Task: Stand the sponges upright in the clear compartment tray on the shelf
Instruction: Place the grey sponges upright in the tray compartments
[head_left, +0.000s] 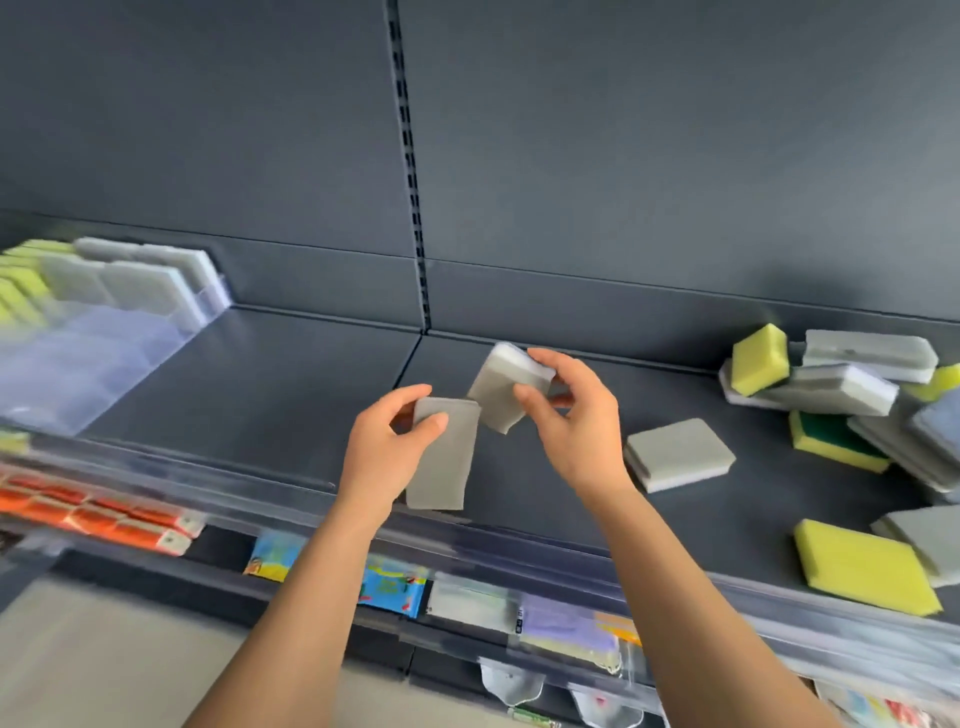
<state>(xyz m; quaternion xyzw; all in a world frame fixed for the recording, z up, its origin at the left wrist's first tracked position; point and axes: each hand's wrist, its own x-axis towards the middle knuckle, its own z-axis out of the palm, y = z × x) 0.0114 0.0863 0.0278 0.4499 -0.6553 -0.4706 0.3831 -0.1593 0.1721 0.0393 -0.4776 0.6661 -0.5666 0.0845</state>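
My left hand (387, 441) pinches the top of a grey sponge (444, 460) that hangs down over the shelf's front edge. Beside it, my right hand (571, 415) holds a grey-and-white sponge (501, 387) tilted above the shelf. The clear compartment tray (93, 358) stands at the far left of the shelf, with grey-and-white and yellow sponges upright in its back rows. One grey sponge (678, 453) lies flat to the right of my right hand. A loose pile of grey, yellow and green sponges (852, 384) fills the far right.
The dark shelf (291, 384) has a clear front lip (519, 540). A yellow sponge (865, 566) lies by the lip at right. Packaged goods hang on the shelf below. A slotted upright (413, 171) runs down the back panel.
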